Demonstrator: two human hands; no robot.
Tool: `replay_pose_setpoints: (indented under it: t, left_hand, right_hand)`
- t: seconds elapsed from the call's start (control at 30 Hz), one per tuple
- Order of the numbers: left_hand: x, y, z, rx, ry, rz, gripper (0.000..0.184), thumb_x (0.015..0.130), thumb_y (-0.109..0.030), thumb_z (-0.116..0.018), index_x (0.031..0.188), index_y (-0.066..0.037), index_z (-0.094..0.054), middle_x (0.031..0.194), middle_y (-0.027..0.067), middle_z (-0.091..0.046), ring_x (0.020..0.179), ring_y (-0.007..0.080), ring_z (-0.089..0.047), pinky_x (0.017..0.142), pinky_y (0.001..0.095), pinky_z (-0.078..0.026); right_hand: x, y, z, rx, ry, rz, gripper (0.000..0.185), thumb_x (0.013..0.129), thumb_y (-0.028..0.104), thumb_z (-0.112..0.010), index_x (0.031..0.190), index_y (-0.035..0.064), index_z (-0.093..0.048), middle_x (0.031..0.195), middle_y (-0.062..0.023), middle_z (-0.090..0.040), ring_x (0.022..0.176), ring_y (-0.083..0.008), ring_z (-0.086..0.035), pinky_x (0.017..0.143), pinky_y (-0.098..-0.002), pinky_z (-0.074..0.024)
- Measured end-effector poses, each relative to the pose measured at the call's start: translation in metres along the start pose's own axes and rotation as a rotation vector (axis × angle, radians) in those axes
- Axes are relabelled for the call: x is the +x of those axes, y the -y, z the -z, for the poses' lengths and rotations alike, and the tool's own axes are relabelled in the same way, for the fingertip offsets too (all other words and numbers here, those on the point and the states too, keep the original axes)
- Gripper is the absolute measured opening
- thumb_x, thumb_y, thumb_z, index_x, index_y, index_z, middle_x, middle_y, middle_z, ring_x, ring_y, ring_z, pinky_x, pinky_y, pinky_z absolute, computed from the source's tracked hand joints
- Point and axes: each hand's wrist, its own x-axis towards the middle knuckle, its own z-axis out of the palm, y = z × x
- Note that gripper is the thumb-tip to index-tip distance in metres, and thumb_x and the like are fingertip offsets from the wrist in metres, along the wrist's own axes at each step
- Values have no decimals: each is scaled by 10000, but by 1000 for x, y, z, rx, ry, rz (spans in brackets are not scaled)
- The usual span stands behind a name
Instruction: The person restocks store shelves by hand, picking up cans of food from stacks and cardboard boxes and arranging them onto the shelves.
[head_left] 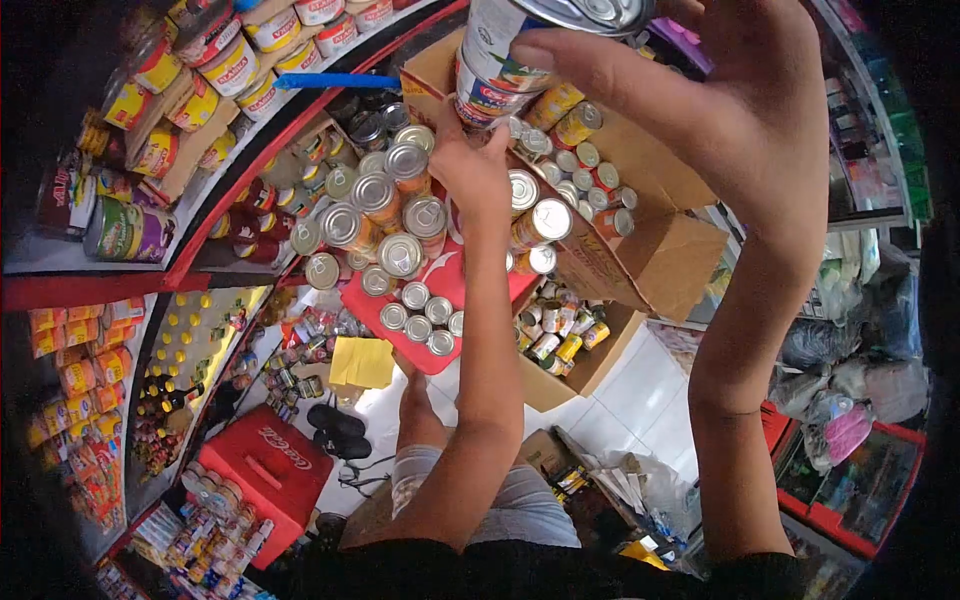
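A tall can point(492, 82) with a white, blue and red label is held up close at the top of the view, its silver end tipped to the upper right. My right hand point(725, 120) grips it near that end, with the thumb along its side. My left hand point(472, 170) closes around the can's lower end; some of its fingers are hidden. Beneath my left hand, several silver-topped cans point(400, 255) stand crowded on a red surface point(435, 355). Right of them is an open cardboard box point(665, 170) holding more cans.
Shelves of labelled cans point(228, 65) curve along the left. A lower cardboard box point(600, 372) of small cans sits on the white tiled floor point(640, 400). A red Coca-Cola cooler point(265, 465) and dark sandals point(338, 430) are lower left. Plastic bags point(845, 385) hang at right.
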Motion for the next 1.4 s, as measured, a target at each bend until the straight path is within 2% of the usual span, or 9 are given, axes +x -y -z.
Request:
replay_pose_setpoints:
  t: [0.33,0.4,0.67,0.73,0.8,0.87,1.0,1.23,1.4]
  left_hand:
    - [-7,-93,58,23,54,-150,582,615,-98,-772,1142,1,-548,936,207,-640,814,371,-630,694,416,-481]
    - [-16,-115,79,133,74,-219,442,626,-168,-773,1003,0,-615,849,179,-660,777,344,-642,669,396,-489]
    - [-64,-142,176,418,162,-222,517,611,-266,-791,1013,2,-610,862,186,-646,746,360,-634,655,420,-499]
    - [-76,-144,206,431,107,-238,542,609,-276,-794,1025,9,-595,872,185,-638,752,363,-632,661,424,-500]
    - [-91,-154,239,352,160,-219,564,601,-280,-797,1028,18,-579,899,194,-626,782,368,-627,678,425,-498]
    - [-106,-151,269,342,155,-161,584,589,-277,-799,1029,20,-557,940,199,-599,837,367,-613,703,424,-495]
    - [-133,-154,340,292,212,-27,660,602,-272,-777,1124,-5,-473,1058,195,-518,889,409,-576,732,460,-486]
    - [-178,-153,463,184,-58,-65,583,555,-207,-814,999,15,-509,907,167,-527,838,334,-566,745,377,-471]
    - [-204,-139,532,247,-264,-59,597,563,-203,-812,1034,8,-513,940,166,-555,871,328,-577,781,389,-468]
  right_hand:
    - [21,55,47,221,-230,178,458,730,67,-709,1152,-6,-548,1096,-158,-593,1003,-247,-613,878,-381,-533]
    - [20,80,58,195,-237,282,484,727,77,-709,1171,2,-534,1104,-137,-585,990,-216,-612,841,-347,-545]
    - [31,163,35,478,-395,-6,641,723,62,-714,1286,-8,-415,1142,-148,-544,980,-184,-592,789,-296,-516]
    - [38,214,17,140,-572,-166,745,708,87,-738,1339,9,-351,1151,-155,-540,950,-187,-594,788,-285,-506]
    - [25,184,13,567,-371,154,820,704,172,-763,1375,37,-312,1161,-168,-535,981,-207,-579,812,-316,-498]
    - [26,196,-7,552,-511,4,572,766,19,-661,1284,-13,-421,1181,-145,-554,980,-203,-592,848,-318,-459]
    - [30,241,-47,661,-509,-85,574,800,120,-648,1298,4,-386,1086,-96,-560,943,-138,-561,845,-291,-450]
    - [49,315,-134,1338,-209,-303,321,863,177,-571,1127,13,-494,976,-153,-623,784,-252,-655,704,-379,-567]
    - [67,408,-197,1455,-68,-255,581,789,47,-645,1279,26,-333,908,-93,-586,685,-194,-638,608,-336,-558]
